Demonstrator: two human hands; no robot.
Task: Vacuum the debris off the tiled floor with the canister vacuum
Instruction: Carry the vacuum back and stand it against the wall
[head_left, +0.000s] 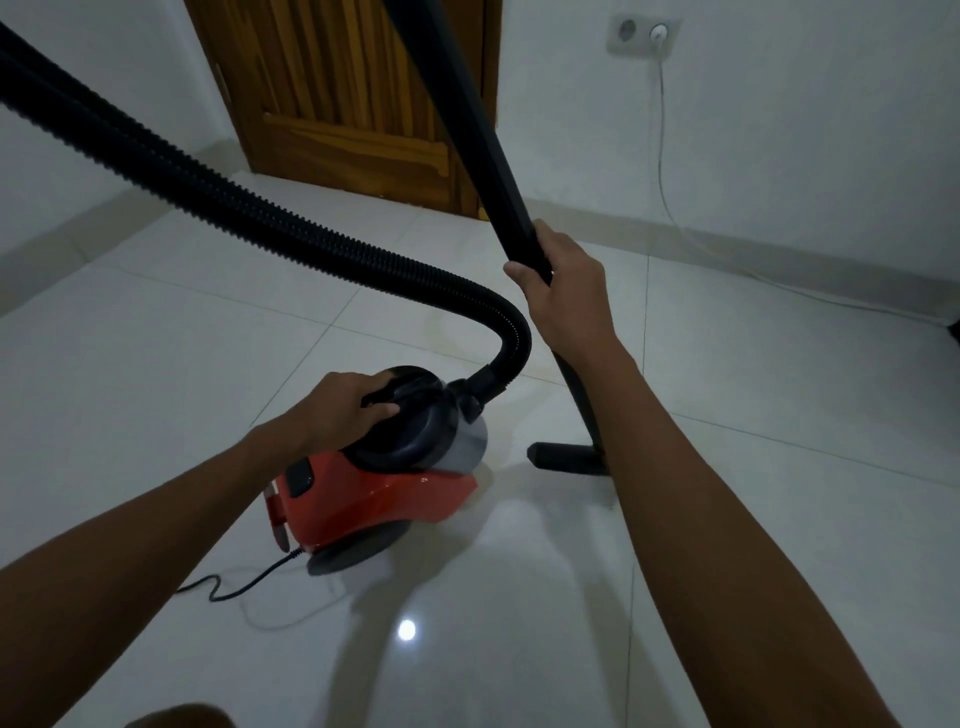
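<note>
Fingers (519, 273) of the right hand (563, 291) are wrapped around the black wand (483, 135), gripping it partway along its length; fingers of the left hand (343, 408) are curled over the dark handle on top of the canister vacuum (374, 488), holding it. Tiled floor (779, 519): glossy pale tiles with thin grout lines and a bright light reflection near the bottom centre; debris cannot be made out at this resolution. White walls (779, 130) meet the floor along a pale skirting. Wooden door (343, 104), closed, stands in the far corner. Corrugated black hose (208, 182) sweeps from the upper left down in a curve to its socket at the front of the canister. The canister, red below with a dark domed top and grey front, sits on the floor at centre, one wheel visible at its near side. Floor head (566, 457), black, lies flat on the tile just right of the canister at the wand's lower end. Black power cord (244, 584) trails from the canister's rear toward the left. Wall socket (644, 34), high at right, holds a white plug; a thin white cable (662, 156) hangs from it to the skirting.
</note>
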